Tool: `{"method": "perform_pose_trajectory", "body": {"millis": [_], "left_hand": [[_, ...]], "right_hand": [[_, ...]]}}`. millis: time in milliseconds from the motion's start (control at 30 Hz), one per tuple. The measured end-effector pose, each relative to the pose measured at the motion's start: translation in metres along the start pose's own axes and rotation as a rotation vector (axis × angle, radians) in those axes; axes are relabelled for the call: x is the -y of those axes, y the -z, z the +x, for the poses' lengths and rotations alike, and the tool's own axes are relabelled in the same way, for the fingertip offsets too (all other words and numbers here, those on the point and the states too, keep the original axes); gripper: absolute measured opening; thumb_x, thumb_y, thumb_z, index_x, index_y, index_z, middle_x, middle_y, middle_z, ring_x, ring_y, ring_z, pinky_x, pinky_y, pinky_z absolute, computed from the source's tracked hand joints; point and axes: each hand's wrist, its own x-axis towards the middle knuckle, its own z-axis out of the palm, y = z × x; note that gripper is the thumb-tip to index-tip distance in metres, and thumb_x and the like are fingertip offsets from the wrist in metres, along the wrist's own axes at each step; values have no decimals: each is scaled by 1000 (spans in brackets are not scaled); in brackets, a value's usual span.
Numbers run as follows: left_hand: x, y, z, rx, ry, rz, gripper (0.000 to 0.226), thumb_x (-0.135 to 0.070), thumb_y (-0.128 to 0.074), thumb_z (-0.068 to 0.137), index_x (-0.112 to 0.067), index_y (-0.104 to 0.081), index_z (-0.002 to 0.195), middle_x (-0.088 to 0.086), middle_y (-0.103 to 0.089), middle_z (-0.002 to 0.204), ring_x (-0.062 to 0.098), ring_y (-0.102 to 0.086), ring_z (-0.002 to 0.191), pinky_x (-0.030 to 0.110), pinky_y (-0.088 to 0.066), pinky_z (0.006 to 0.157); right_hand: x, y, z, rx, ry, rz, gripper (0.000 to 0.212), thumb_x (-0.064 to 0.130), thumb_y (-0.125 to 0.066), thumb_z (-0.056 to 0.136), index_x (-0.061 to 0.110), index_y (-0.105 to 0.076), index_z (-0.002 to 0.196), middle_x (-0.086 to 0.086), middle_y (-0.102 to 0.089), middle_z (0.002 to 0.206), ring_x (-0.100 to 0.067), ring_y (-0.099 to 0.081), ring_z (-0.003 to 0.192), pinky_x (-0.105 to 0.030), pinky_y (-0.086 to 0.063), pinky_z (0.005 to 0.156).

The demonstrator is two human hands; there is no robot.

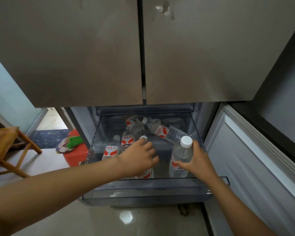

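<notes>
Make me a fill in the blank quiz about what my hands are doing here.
1. The right hand grips an upright bottle with a ____ cap.
2. The other bottles stand and lie in a pulled-out clear ____.
3. The two upper fridge doors are ____.
Missing words: white; drawer; closed.

Only way in is from the top and front: the closed grey metal fridge doors (75,57) sit above the back end of the pulled-out clear plastic drawer (143,189). Left side's packed with upright red-labelled water bottles (110,150), and the back is blocked by more bottles lying crosswise (162,131). A white-capped clear bottle (180,155) fills the right, gripped by the right hand (196,160). The bare middle floor strip (163,147) is open. The open white lower door (245,159) boxes in the right, a red plastic stool (73,157) the left.
</notes>
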Motion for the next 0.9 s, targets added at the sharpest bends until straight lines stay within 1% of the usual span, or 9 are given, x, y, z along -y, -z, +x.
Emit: {"method": "perform_pose_trajectory", "body": {"millis": [67,133,167,233,267,333,500,733,900], "left_hand": [[-6,-13,-16,-186,140,-108,88,-48,-81,53,-19,-43,128,15,-58,122,30,-56,110,43,-47,90],[-14,-20,-27,-254,358,-321,112,-53,-83,45,-23,-27,138,17,-51,132,31,-54,115,42,-48,89],[-17,-24,-31,-267,490,-532,118,-51,-83,49,-28,-13,142,14,-43,139,29,-48,122,41,-45,95],[-26,-31,-31,-253,702,-1188,119,-36,-82,61,-39,9,138,-2,-29,145,18,-33,132,35,-34,107],[-30,-36,-30,-258,755,-1481,119,-28,-82,64,-40,10,138,-9,-29,141,13,-32,130,31,-33,106],[-34,-44,-27,-248,824,-1724,117,-18,-80,66,-34,7,143,-13,-31,131,8,-34,124,29,-34,103],[-32,-54,-24,-130,788,-1765,85,-16,-80,67,-27,-28,134,-6,-44,127,14,-43,120,30,-39,101],[-33,-59,-24,-153,839,-1761,77,-16,-81,63,-30,-36,124,-6,-50,120,14,-48,113,30,-42,97],[-32,-65,-27,-263,985,-1870,71,-6,-79,63,-29,-39,118,1,-52,121,21,-51,113,40,-46,96]], "right_hand": [[0,-1,0,0,-4,3,90,29,-82,64,17,-28,135,-7,-42,138,-27,-43,124,-38,-41,98],[0,0,1,7,-6,7,91,29,-83,63,16,-28,135,-7,-42,138,-27,-42,125,-39,-41,99],[-1,0,1,10,-9,7,91,29,-83,62,17,-29,135,-7,-42,138,-27,-42,125,-40,-41,100],[-1,0,0,5,-11,13,91,29,-84,62,16,-30,134,-7,-44,137,-27,-44,123,-41,-42,99],[-1,0,0,-2,-4,17,90,28,-84,61,16,-31,133,-7,-45,135,-26,-45,122,-40,-42,98],[0,1,-1,-6,-1,27,89,26,-84,61,15,-32,132,-8,-46,134,-26,-45,121,-40,-43,98],[-1,0,1,7,0,53,89,25,-84,62,15,-32,132,-7,-45,135,-25,-44,122,-42,-41,101],[-1,1,3,84,-32,109,92,20,-83,64,16,-26,137,-7,-43,136,-26,-42,124,-41,-39,104],[-1,3,1,22,-22,138,89,17,-84,61,15,-30,133,-4,-48,124,-25,-46,118,-37,-42,98]]}}
